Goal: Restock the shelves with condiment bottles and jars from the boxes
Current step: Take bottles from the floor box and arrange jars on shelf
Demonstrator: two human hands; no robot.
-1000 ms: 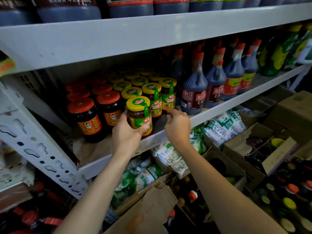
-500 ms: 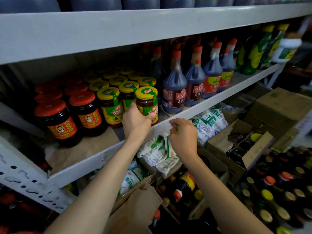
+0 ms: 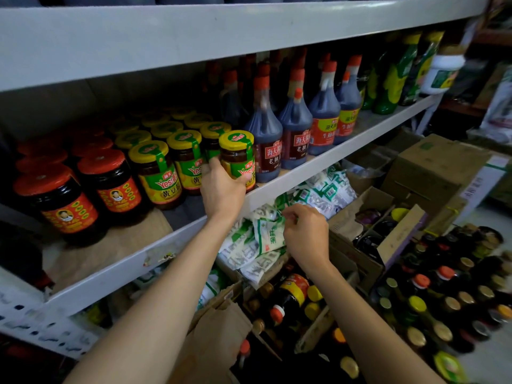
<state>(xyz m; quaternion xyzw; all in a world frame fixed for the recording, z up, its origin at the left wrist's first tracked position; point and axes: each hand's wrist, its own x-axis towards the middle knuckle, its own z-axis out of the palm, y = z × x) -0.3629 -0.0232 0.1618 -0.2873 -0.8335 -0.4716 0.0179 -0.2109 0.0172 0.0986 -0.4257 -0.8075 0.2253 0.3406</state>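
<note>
The left grip (image 3: 221,187) is clamped round the yellow-lidded glass jar with the green label (image 3: 237,159), thumb and fingers wrapped about its lower half. The jar stands upright at the front lip of the grey metal shelf (image 3: 304,173). Its base is hidden behind the knuckles, so whether it is fully set down I cannot tell.

A second ago this jar was out in front of its row, with both hands up at it. Now it is at the row's end, with matching yellow-lidded jars (image 3: 155,173) just left of the grip and the dark soy-sauce bottle with a red cap (image 3: 267,151) just beside it on the right.

The right grip (image 3: 306,234) has dropped away below the shelf edge. Its fingers are curled in front of the white-and-green packets (image 3: 257,239), and I cannot tell whether they pinch anything.

By my reading this jar is as good as placed. The right hand seems bound for the open brown cardboard box (image 3: 357,261) lower right of it, for the next one.
</note>
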